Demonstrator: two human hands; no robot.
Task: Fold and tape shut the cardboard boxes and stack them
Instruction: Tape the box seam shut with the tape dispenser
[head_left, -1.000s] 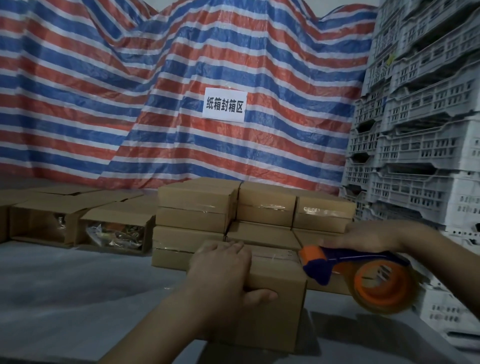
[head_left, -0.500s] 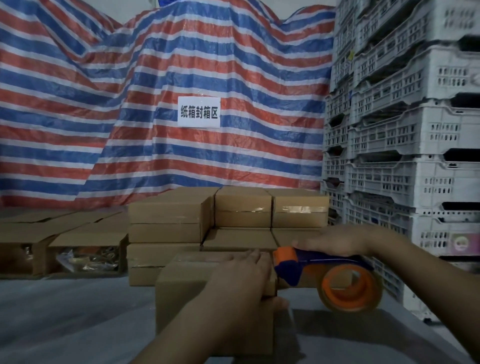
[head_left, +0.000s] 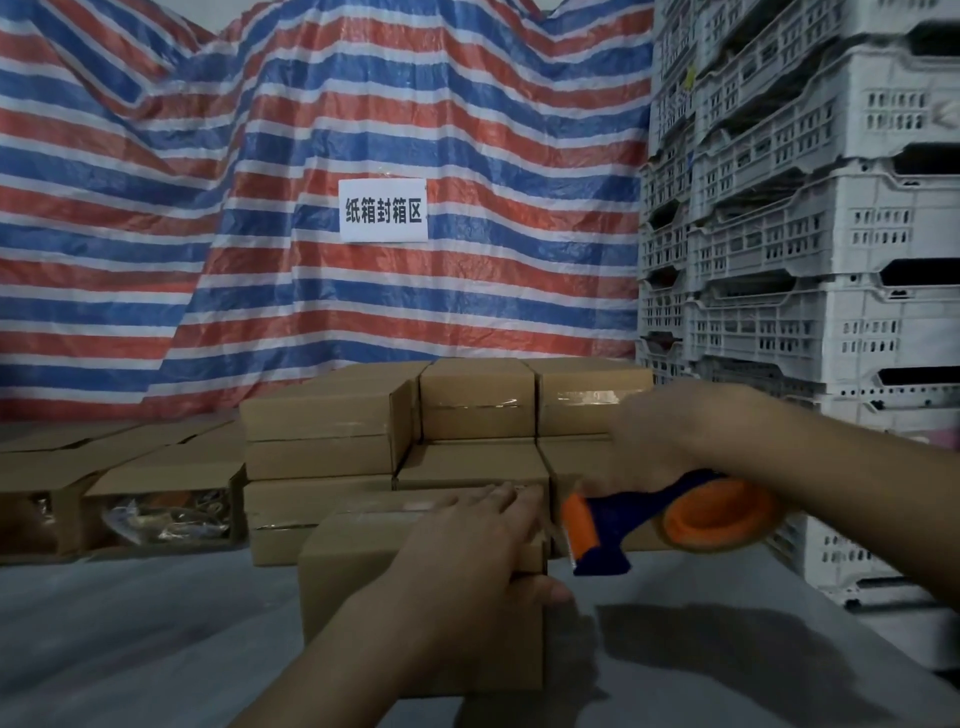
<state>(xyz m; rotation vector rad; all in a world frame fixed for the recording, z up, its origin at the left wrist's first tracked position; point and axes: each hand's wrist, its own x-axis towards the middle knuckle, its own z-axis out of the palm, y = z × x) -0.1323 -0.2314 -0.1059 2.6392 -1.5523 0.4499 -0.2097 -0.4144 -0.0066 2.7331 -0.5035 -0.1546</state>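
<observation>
A closed cardboard box (head_left: 363, 587) stands on the grey table in front of me, with clear tape along its top. My left hand (head_left: 478, 551) lies on the box's right end, fingers flat across the top and thumb down the near side. My right hand (head_left: 660, 441) grips the handle of a blue and orange tape dispenser (head_left: 670, 514), whose orange head hangs just past the box's right edge. Behind stands a stack of taped boxes (head_left: 332, 431), two high.
Open boxes (head_left: 156, 499) holding bagged hardware sit at the back left. White plastic crates (head_left: 810, 249) are piled high on the right. A striped tarp with a white sign (head_left: 383, 210) hangs behind. The grey table surface (head_left: 130, 623) stretches left and right of the box.
The dispenser has tilted head-down off the box's right end and my right hand has risen. My left hand stays on the box top. The camera has moved closer and panned.
</observation>
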